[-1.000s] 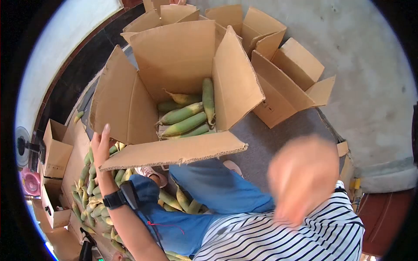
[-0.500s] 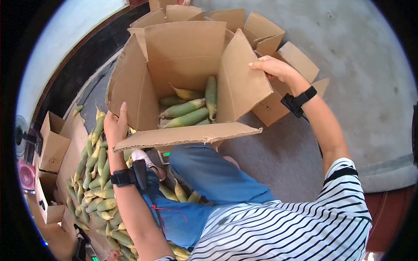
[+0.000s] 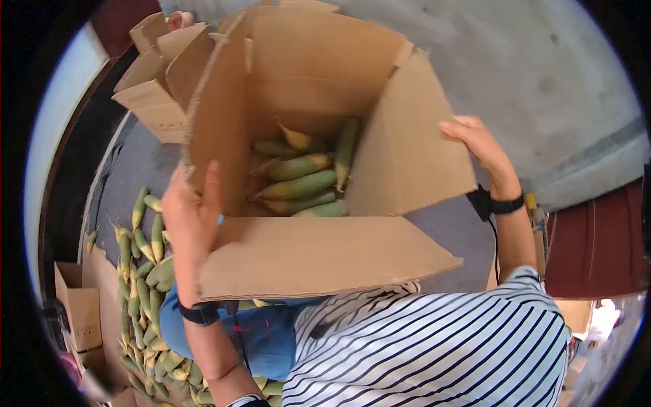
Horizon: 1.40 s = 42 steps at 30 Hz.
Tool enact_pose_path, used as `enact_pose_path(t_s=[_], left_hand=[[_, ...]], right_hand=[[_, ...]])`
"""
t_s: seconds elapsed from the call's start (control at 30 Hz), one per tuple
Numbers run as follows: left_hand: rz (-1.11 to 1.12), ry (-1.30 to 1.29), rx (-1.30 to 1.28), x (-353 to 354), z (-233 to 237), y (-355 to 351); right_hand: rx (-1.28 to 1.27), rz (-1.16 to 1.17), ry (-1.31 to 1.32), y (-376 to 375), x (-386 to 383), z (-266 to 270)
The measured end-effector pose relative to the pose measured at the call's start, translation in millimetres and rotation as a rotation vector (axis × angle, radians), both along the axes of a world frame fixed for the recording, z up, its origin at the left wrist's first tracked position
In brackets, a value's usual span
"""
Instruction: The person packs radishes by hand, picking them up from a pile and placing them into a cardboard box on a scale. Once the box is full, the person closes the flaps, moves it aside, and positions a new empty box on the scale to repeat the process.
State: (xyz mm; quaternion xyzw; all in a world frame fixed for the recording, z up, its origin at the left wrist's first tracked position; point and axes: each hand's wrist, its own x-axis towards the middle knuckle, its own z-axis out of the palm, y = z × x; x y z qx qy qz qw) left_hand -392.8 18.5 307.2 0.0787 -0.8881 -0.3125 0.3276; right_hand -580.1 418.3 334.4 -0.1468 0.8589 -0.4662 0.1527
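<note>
A cardboard box [image 3: 325,258] with its flaps standing up and out is held in front of my body. Several long green radishes [image 3: 298,184] lie inside on its bottom, most of them side by side and one standing along the right wall. My left hand [image 3: 190,210] is closed on the left side of the box, thumb on the inner face and fingers hidden behind. My right hand [image 3: 480,146] pinches the outer edge of the right flap, its thumb on top and its fingers partly behind the cardboard. Black straps are on both wrists.
A large pile of green radishes [image 3: 146,298] covers the floor at left. Another open cardboard box [image 3: 156,102] stands at the upper left, and a small one [image 3: 80,305] at the far left. A dark red surface [image 3: 597,244] is at the right.
The box has come up and closer to me, and the view has turned to the right. Both hands keep hold of it. More of the radishes inside show now.
</note>
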Motion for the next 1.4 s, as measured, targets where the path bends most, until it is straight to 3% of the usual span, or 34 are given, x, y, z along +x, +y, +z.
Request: enact_pose_path(t_s=[0.03,0.17,0.3,0.37,0.4,0.47,0.53,0.67,0.73,0.8,0.97,1.07,1.13,1.2,1.27,1.3,1.37,1.4], left_hand=[[0.038,-0.130,-0.017,-6.6,-0.1,21.9],[-0.318,0.090,0.024,-47.6,-27.0,133.7],[-0.606,-0.082,0.115,-69.6,-64.4,250.3],[-0.805,-0.240,0.112,-65.7,-78.4,285.6],[-0.883,-0.289,0.101,-61.9,-79.0,294.8],[-0.907,-0.241,0.039,-52.3,-61.8,285.6],[-0.845,-0.230,-0.037,-52.9,-38.1,258.3],[-0.579,-0.183,-0.125,-50.3,-32.6,178.6],[-0.460,-0.223,-0.076,-34.6,-35.3,140.1],[-0.368,-0.254,-0.063,-11.3,-38.1,105.2],[-0.032,-0.350,0.035,52.7,-47.0,44.5],[0.102,-0.380,0.129,86.6,-64.7,11.8],[0.168,-0.435,0.205,102.9,-57.9,6.4],[0.200,-0.431,0.176,115.4,-65.4,-2.9],[0.230,-0.437,0.173,120.1,-67.2,-4.6],[0.230,-0.421,0.216,120.7,-68.1,-4.9],[0.244,-0.400,0.270,121.6,-70.6,-5.8],[0.225,-0.390,0.278,120.6,-71.0,-6.9]], right_hand=[[0.003,-0.077,-0.009,33.9,11.0,-1.5],[0.051,-0.342,-0.014,161.2,76.1,8.3],[-0.060,-0.614,-0.023,241.7,145.8,22.8],[0.411,-0.612,-0.219,325.1,161.6,17.1],[0.407,-0.630,-0.226,338.7,164.3,7.6],[0.997,-0.671,-0.139,358.6,163.9,-10.1],[1.317,-0.539,0.648,377.5,137.6,-18.2],[0.850,-0.428,0.610,185.1,78.5,68.9],[0.534,-0.246,0.654,121.0,44.3,60.2],[0.464,0.022,0.710,64.1,4.8,36.2],[0.516,0.180,0.845,-45.9,-98.6,-53.7],[0.578,0.097,0.941,-95.8,-140.7,-93.9],[0.687,0.046,0.794,-112.4,-161.8,-115.6],[0.649,-0.003,0.827,-122.7,-167.9,-133.3],[0.841,0.151,0.735,-128.4,-172.7,-140.4],[0.844,0.156,0.741,-125.6,-169.4,-140.0],[0.609,0.116,0.855,-114.8,-159.4,-140.2],[0.567,0.064,0.787,-105.0,-156.9,-135.7]])
